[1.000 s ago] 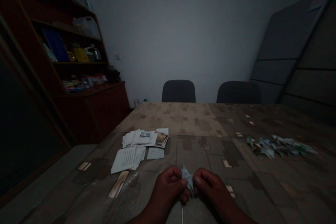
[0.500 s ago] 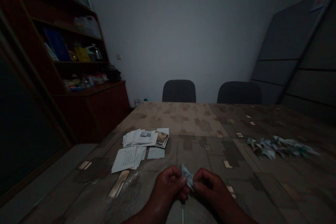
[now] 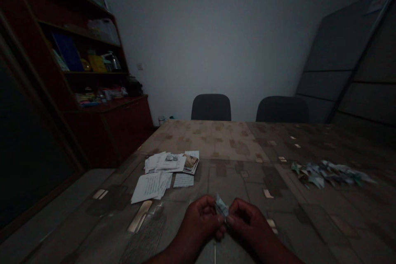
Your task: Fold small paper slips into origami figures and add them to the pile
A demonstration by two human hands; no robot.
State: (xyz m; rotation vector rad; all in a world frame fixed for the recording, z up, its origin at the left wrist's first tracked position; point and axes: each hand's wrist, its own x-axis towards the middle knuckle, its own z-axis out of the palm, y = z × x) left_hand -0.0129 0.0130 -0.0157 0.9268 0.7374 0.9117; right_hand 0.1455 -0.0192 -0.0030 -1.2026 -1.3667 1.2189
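Note:
Low in the middle of the view, a small piece of folded paper [image 3: 221,206], pale with faint print, is pinched between my two hands. My left hand [image 3: 204,216] grips its left and lower side with the thumb in front and the fingers curled. My right hand [image 3: 246,218] pinches its right edge between thumb and forefinger. A pointed end of the paper sticks up above the fingertips, and its lower part is hidden by them. On the table's right lies a heap of folded paper pieces [image 3: 331,173], pale with some green.
Loose printed paper sheets [image 3: 165,163] lie in a pile left of my hands on the patterned tablecloth [image 3: 222,140]. Two dark chairs [image 3: 211,107] [image 3: 282,109] stand behind the far edge. A wooden cabinet [image 3: 123,121] with filled shelves is at the left.
The folded paper has turned a little more upright between my fingers, with its pointed end higher. Both hands have shifted only slightly, and the piles lie as before.

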